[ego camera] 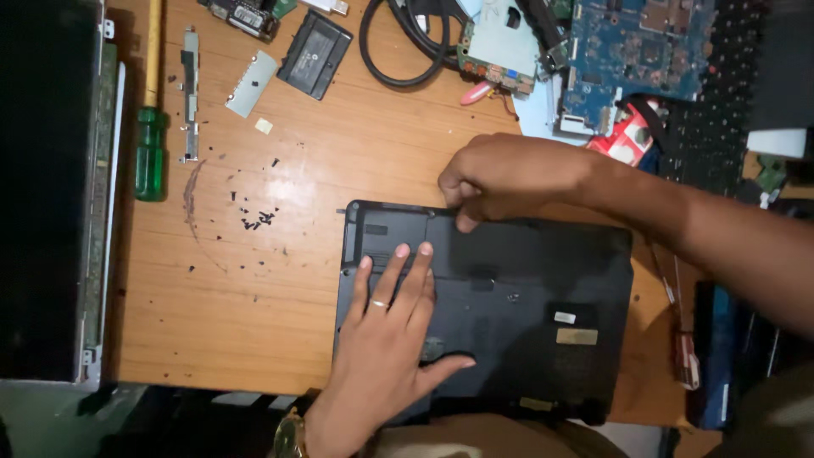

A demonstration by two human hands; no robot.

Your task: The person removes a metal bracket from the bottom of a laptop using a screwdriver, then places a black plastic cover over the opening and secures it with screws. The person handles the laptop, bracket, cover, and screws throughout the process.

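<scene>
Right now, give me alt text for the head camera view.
Two bare hands rest on an upturned black laptop base on a wooden table: left hand flat, right hand at its far edge. Loose screws, a green-handled screwdriver and circuit boards lie around.

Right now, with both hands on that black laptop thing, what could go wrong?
The tiny loose screws lie scattered on the wooden table beside the black laptop base; a nudge could roll them off and lose them. The right hand pulls at the base's top edge while the left hand presses flat, so thin plastic there might crack. The base also overhangs the table's near edge and might tip.
</scene>
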